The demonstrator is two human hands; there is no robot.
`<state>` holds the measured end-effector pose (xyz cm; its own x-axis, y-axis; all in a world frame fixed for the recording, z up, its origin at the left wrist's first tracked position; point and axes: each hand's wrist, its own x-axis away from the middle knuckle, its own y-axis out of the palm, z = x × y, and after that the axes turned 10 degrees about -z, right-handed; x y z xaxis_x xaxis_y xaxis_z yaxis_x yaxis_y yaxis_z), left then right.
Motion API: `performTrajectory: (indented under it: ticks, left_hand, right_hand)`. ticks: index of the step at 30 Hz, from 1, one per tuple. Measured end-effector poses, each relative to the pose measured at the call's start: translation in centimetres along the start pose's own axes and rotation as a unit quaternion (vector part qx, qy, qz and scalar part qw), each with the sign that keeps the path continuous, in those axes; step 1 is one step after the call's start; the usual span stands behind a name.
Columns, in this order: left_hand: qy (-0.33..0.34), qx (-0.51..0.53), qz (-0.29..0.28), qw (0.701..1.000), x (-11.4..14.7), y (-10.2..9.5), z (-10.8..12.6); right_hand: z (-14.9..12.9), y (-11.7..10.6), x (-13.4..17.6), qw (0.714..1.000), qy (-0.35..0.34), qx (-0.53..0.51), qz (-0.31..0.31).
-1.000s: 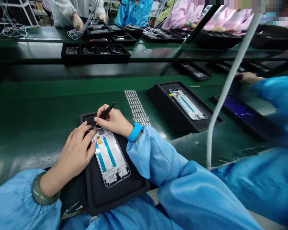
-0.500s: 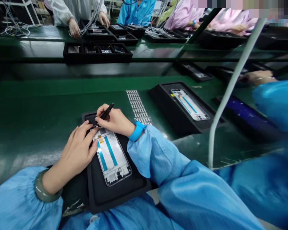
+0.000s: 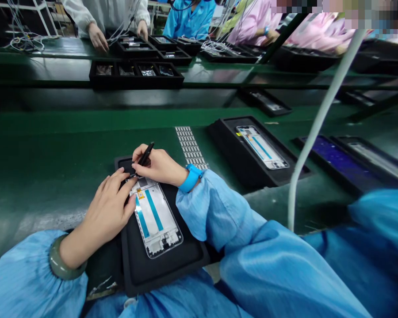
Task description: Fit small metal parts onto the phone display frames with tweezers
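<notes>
A phone frame [image 3: 155, 216] with two blue strips and an orange flex piece lies in a black foam tray [image 3: 166, 274] in front of me. My left hand [image 3: 109, 203] rests on the upper left edge of the frame with its fingers stretched out, holding nothing. In a pen grip, my right hand [image 3: 162, 165] is closed around black tweezers [image 3: 146, 154], pointed down at the frame's top end. Their tips are hidden by my fingers. A sheet of small grey-and-white labels [image 3: 189, 145] lies just beyond my right hand.
To the right, another phone frame [image 3: 263, 148] sits in a thick black tray [image 3: 239, 163]. Further right lie a tray with a dark blue panel [image 3: 338, 157], a pale upright pole [image 3: 318, 128] and a co-worker's blue sleeve [image 3: 381, 212]. Co-workers handle trays [image 3: 135, 84] across the line.
The co-worker's arm at the right has pulled back towards the near edge, uncovering another tray there. My hands stay nearly still at the top of the phone frame.
</notes>
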<state>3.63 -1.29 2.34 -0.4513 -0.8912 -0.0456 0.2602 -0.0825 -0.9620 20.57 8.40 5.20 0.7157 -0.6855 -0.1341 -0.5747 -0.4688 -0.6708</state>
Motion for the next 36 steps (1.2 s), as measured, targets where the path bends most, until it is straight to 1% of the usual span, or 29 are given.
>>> performTrajectory:
  ticks: [6,8,10,13,15,16,21,34,36]
  left_hand:
    - [-0.001,-0.012,-0.01,1.0,0.0,-0.4,0.1]
    - [0.002,-0.021,-0.018,1.0,0.1,-0.5,0.1]
    - [0.007,-0.028,-0.023,0.999,0.2,-0.5,0.0]
    - [0.012,-0.026,-0.019,0.999,0.3,-0.5,-0.1]
    - [0.012,-0.022,-0.016,1.0,0.3,-0.4,0.0]
    - [0.011,-0.022,-0.015,1.0,0.3,-0.4,0.0]
    - [0.005,-0.04,-0.024,0.999,0.3,-0.5,0.3]
    - [0.003,-0.033,-0.028,0.999,0.3,-0.5,0.2]
    - [0.002,-0.035,-0.03,0.999,0.3,-0.5,0.3]
  right_hand:
    - [-0.4,0.0,-0.2,0.997,-0.029,0.057,-0.04]
    - [-0.3,0.2,0.0,0.996,-0.039,0.065,-0.037]
    - [0.1,0.4,0.3,0.999,-0.023,0.035,-0.005]
    - [1.0,0.7,0.7,0.995,0.024,-0.076,0.051]
    - [1.3,0.8,0.9,0.989,0.035,-0.128,0.061]
    - [1.4,0.9,0.9,0.989,0.033,-0.134,0.061]
    - [0.9,1.0,0.8,0.994,0.026,-0.092,0.05]
    - [0.7,1.2,0.8,0.997,0.027,-0.06,0.049]
    - [0.6,1.3,0.8,0.998,0.018,-0.039,0.048]
